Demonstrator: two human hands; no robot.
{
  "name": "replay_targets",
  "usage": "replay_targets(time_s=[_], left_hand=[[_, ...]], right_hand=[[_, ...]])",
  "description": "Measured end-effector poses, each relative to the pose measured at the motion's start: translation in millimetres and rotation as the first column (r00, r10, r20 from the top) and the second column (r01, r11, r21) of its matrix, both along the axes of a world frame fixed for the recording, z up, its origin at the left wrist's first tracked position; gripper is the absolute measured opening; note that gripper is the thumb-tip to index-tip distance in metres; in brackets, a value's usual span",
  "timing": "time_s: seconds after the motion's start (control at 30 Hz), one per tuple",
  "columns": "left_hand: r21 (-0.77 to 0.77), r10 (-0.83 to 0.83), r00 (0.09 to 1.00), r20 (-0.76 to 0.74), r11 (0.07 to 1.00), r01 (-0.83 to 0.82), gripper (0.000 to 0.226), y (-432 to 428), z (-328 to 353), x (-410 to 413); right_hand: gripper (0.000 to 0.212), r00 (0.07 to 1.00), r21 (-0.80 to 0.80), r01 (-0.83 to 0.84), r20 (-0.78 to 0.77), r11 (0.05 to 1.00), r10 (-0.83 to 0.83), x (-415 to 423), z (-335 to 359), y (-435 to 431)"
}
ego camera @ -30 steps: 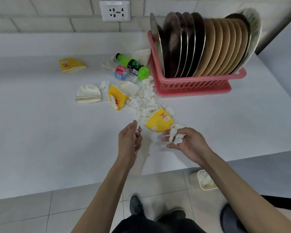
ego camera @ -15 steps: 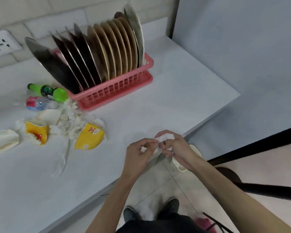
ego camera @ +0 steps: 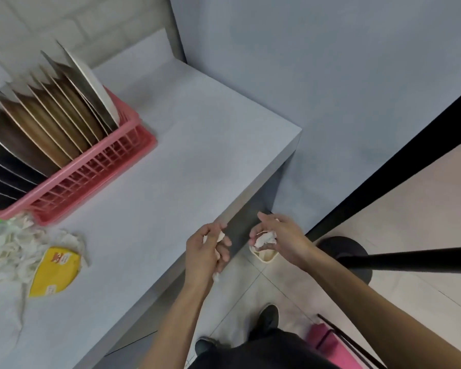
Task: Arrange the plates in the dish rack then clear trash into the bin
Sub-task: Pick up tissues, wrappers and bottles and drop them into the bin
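Just off the table (ego camera: 197,145), left hand (ego camera: 205,249) pinching a tissue scrap (ego camera: 220,236), right hand (ego camera: 280,238) gripping a tissue wad (ego camera: 265,238) (bin (ego camera: 264,256) right underneath).

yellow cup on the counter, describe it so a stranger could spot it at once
Find the pink dish rack full of plates on the white counter. Nearer the person lies a heap of white tissue scraps, with the flattened yellow cup at its right edge. Its bright yellow and small printed label set it apart from the white scraps.
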State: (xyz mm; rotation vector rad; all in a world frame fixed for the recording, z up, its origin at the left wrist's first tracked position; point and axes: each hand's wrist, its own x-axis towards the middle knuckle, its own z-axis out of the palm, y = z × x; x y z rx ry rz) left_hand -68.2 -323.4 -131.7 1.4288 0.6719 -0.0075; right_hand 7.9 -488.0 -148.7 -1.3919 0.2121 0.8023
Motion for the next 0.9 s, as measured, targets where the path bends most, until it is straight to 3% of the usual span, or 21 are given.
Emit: replay_targets(time_s=[0.13, 0.27, 0.43, 0.53, 0.63, 0.73, 0.9], left_hand=[[-0.064, -0.007, 1.0, -0.025, 0.998, 0.006, 0.026, -18, -3, 16], [-0.161, -0.017, 0.997, -0.076, 0.987, 0.005, 0.041, -35, 2, 33], [-0.497, 0.09, 0.99, -0.109, 0.857, -0.133, 0.055, -47, -1, 55], [-0.598, 0.094, 0.988, -0.126, 0.787, -0.151, 0.042, -53, -7, 66], [-0.627, 0.045, 0.99, -0.133, 0.77, -0.119, 0.03, -65, -13, 72], [-0.647, -0.024, 0.991, -0.133, 0.76, -0.068, 0.019, -79, -21, 75], [-0.609, -0.195, 0.978, -0.074, 0.785, 0.111, 0.022, -89, -32, 84]], right_hand=[[0.037, 0.996, -0.024, 0.016, 0.093, 1.0, -0.014, 1, -5, -29], [0.023, 0.985, -0.103, 0.002, 0.17, 0.995, 0.015, -1, -7, -44], [0.055, 0.955, -0.151, -0.129, 0.248, 0.98, 0.164, -8, 1, -50], [0.047, 0.875, -0.255, -0.194, 0.393, 0.947, 0.284, -15, 4, -50], [0.038, 0.833, -0.286, -0.184, 0.463, 0.94, 0.303, -15, -2, -47], [0.035, 0.802, -0.414, -0.114, 0.498, 0.903, 0.33, -10, -4, -47], [0.047, 0.838, -0.655, 0.069, 0.447, 0.752, 0.312, 1, -23, -55]])
